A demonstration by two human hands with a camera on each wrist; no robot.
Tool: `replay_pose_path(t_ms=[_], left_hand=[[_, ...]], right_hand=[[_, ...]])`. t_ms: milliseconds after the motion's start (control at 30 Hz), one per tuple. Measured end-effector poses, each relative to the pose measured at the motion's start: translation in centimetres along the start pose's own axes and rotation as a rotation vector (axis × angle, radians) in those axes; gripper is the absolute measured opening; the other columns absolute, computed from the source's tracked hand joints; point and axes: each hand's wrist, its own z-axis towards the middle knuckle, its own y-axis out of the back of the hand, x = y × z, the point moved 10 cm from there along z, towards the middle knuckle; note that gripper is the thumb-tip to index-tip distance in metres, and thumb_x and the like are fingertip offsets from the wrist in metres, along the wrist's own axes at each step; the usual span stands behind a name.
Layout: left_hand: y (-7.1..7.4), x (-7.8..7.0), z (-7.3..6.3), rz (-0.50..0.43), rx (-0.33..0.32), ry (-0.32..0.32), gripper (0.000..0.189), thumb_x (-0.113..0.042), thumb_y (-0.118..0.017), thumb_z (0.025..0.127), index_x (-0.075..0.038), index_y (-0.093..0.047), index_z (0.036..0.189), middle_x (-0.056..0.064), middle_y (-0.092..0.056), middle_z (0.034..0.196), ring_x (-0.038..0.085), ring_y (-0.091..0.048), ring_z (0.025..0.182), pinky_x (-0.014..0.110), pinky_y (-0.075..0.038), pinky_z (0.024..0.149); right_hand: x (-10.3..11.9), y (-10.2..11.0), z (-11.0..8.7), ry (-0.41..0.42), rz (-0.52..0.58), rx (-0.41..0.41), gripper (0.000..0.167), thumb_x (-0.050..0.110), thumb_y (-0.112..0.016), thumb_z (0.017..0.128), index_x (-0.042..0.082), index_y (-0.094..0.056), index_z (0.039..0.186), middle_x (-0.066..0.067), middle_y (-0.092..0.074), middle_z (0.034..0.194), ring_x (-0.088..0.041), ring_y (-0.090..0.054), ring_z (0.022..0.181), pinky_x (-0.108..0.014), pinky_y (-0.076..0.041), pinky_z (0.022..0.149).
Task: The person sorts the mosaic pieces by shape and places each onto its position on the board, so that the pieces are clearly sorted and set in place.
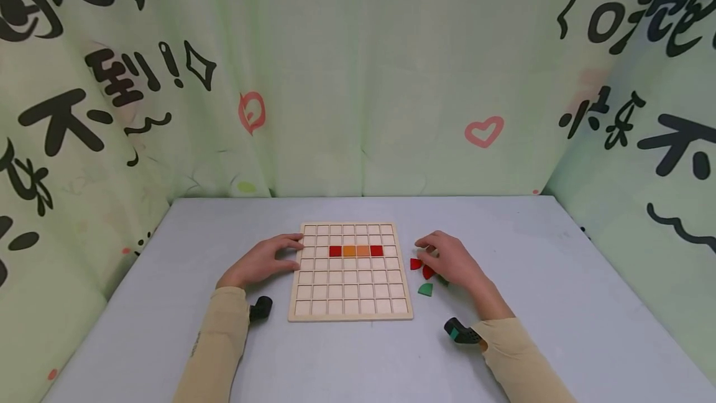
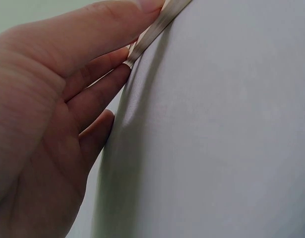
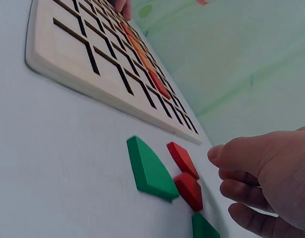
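A wooden grid board (image 1: 350,291) lies flat on the table. One of its upper rows holds two orange squares (image 1: 356,250) between a red square (image 1: 335,251) on the left and another red square (image 1: 376,250) on the right. Fingertips and thumb of my left hand (image 1: 263,261) rest against the board's left edge, fingers nearly straight. To the right of the board my right hand (image 1: 450,260) hovers with loosely bent fingers; nothing shows between them. Beneath and beside it lie two red pieces (image 3: 183,159) and two green pieces (image 3: 150,171) with curved edges, one green partly hidden.
The white table (image 1: 347,359) reaches back to a pale green curtain (image 1: 363,79) with black lettering and red hearts, which also hangs along both sides. A black wrist camera (image 1: 261,308) sits at the left wrist, another black camera (image 1: 462,332) at the right.
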Motion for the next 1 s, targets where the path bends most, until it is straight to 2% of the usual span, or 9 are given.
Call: replay_pose_path(t_ms=[200, 367, 633, 1000], left_hand=[[0.1, 0.0, 0.0, 0.0, -0.003, -0.005, 0.047, -0.025, -0.077, 0.085, -0.007, -0.064, 0.127, 0.004, -0.043, 0.151, 0.03, -0.033, 0.142, 0.048, -0.03, 0.115], [0.0, 0.0, 0.0, 0.0, 0.002, -0.006, 0.047, -0.024, -0.077, 0.086, -0.007, -0.063, 0.127, 0.005, -0.043, 0.151, 0.031, -0.033, 0.142, 0.048, -0.03, 0.115], [0.0, 0.0, -0.1, -0.005, 0.0, -0.005, 0.046, -0.023, -0.076, 0.086, -0.007, -0.064, 0.127, 0.004, -0.043, 0.151, 0.03, -0.033, 0.142, 0.048, -0.03, 0.115], [0.0, -0.2, -0.1, -0.016, -0.006, -0.02, 0.046, -0.024, -0.076, 0.087, -0.006, -0.063, 0.127, 0.004, -0.044, 0.15, 0.03, -0.033, 0.142, 0.048, -0.031, 0.114]], right_hand=[[-2.0, 0.7, -1.6, -0.038, -0.016, 0.009, 0.024, 0.013, -0.068, 0.091, 0.003, -0.069, 0.114, -0.009, -0.063, 0.106, -0.023, -0.059, 0.092, -0.039, -0.056, 0.08], [-2.8, 1.1, -2.9, -0.023, -0.036, 0.009, 0.023, 0.01, -0.069, 0.09, 0.003, -0.069, 0.112, -0.007, -0.064, 0.103, -0.021, -0.058, 0.09, -0.042, -0.054, 0.082], [-3.2, 1.8, -4.4, 0.009, -0.045, 0.0, 0.023, 0.009, -0.069, 0.09, 0.003, -0.069, 0.112, -0.006, -0.065, 0.101, -0.023, -0.06, 0.092, -0.044, -0.055, 0.084], [-3.1, 1.8, -5.3, 0.01, -0.023, 0.028, 0.023, 0.012, -0.07, 0.09, 0.005, -0.07, 0.111, -0.003, -0.065, 0.103, -0.019, -0.058, 0.091, -0.039, -0.055, 0.081]])
